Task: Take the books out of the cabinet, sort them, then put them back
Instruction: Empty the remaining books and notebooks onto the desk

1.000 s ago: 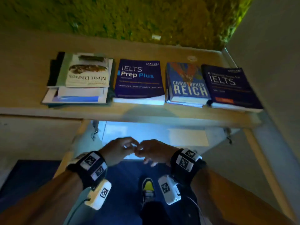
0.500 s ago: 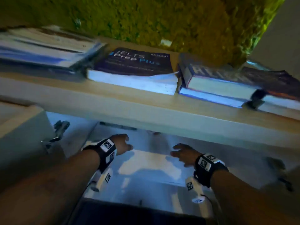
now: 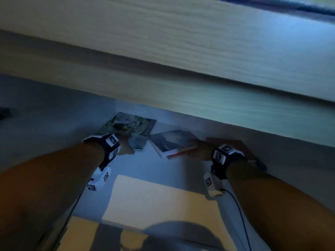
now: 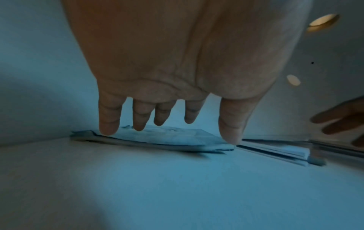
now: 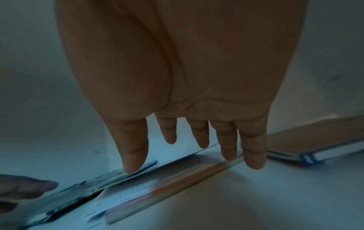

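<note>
Inside the white cabinet lie three books. A thin picture-cover book (image 3: 126, 126) is at the back left; my left hand (image 3: 126, 147) reaches over its near end. In the left wrist view that hand (image 4: 173, 132) has straight, spread fingers just above the book (image 4: 169, 137), gripping nothing. A grey-cover book with an orange edge (image 3: 172, 143) lies in the middle. My right hand (image 3: 197, 148) is at its right side, fingers straight (image 5: 187, 155) over the book (image 5: 167, 175). A brown notebook (image 3: 233, 147) (image 5: 315, 144) lies further right, partly hidden by my wrist.
The thick wooden top (image 3: 163, 51) overhangs the opening close above my arms. The cabinet's white floor (image 3: 163, 171) stretches toward me, with a warm patch of light near its front. Blurred book edges (image 3: 290, 4) show on the top at the upper right.
My view has dropped from above the top to below it. Both hands went from touching each other in front of me into the cabinet and now reach over the books there.
</note>
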`<action>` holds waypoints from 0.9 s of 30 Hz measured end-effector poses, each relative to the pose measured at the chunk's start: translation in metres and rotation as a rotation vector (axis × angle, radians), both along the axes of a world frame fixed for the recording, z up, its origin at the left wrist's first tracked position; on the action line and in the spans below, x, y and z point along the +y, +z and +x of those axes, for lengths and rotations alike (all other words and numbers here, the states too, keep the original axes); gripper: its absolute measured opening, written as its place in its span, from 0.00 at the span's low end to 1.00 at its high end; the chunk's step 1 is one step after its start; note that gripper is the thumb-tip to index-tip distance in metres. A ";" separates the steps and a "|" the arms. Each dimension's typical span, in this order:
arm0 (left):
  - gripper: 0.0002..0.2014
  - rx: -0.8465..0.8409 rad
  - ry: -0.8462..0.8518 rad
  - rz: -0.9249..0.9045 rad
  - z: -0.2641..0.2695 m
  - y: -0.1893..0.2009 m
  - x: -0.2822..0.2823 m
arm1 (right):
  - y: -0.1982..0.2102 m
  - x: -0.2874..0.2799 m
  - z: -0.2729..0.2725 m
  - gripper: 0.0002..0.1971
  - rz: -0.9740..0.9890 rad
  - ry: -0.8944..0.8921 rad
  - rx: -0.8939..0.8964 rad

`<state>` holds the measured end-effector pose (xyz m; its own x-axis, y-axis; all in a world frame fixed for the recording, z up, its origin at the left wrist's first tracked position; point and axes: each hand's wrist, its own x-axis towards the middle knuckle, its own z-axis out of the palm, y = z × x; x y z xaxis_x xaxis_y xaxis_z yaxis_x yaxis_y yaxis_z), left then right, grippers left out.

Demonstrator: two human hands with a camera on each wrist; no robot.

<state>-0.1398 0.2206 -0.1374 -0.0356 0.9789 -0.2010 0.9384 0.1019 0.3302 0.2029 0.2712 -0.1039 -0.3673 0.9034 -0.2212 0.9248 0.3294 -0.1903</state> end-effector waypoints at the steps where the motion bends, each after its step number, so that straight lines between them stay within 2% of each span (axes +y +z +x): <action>1: 0.36 0.020 0.009 -0.034 0.006 -0.004 0.005 | -0.004 0.001 -0.010 0.40 -0.023 0.023 -0.002; 3: 0.50 0.059 -0.063 -0.093 0.021 -0.009 0.008 | -0.016 0.009 -0.024 0.44 -0.082 0.013 0.042; 4: 0.54 0.099 -0.108 -0.103 0.026 -0.008 0.007 | -0.019 0.011 -0.032 0.46 -0.116 0.014 0.117; 6: 0.49 0.195 -0.108 -0.102 0.031 -0.009 0.003 | -0.024 0.012 -0.042 0.44 -0.091 0.052 0.175; 9: 0.40 0.335 -0.130 -0.049 0.037 -0.002 -0.020 | -0.034 0.005 -0.051 0.38 -0.049 0.108 0.023; 11: 0.37 0.375 -0.179 -0.008 0.039 0.006 -0.039 | -0.037 -0.002 -0.053 0.30 -0.010 0.132 -0.058; 13: 0.37 0.403 -0.209 -0.051 0.037 0.012 -0.058 | -0.034 -0.011 -0.052 0.31 -0.035 0.149 -0.090; 15: 0.37 0.376 -0.253 -0.093 0.038 0.020 -0.082 | -0.032 -0.024 -0.046 0.35 -0.071 0.177 -0.118; 16: 0.36 0.350 -0.284 -0.108 0.039 0.026 -0.095 | -0.033 -0.031 -0.041 0.31 -0.085 0.188 -0.108; 20: 0.16 0.179 -0.410 -0.151 0.045 0.039 -0.131 | -0.029 -0.070 -0.012 0.06 -0.152 0.275 0.075; 21: 0.18 0.140 -0.405 -0.116 0.048 0.041 -0.132 | -0.026 -0.081 -0.005 0.03 -0.187 0.272 0.123; 23: 0.22 0.087 -0.339 -0.029 0.056 0.042 -0.127 | -0.026 -0.093 0.013 0.10 -0.228 0.224 0.231; 24: 0.20 0.034 -0.311 0.019 0.062 0.042 -0.120 | -0.026 -0.096 0.022 0.13 -0.197 0.182 0.273; 27: 0.16 -0.138 -0.270 0.126 0.097 0.036 -0.092 | -0.031 -0.095 0.045 0.16 0.049 -0.059 0.265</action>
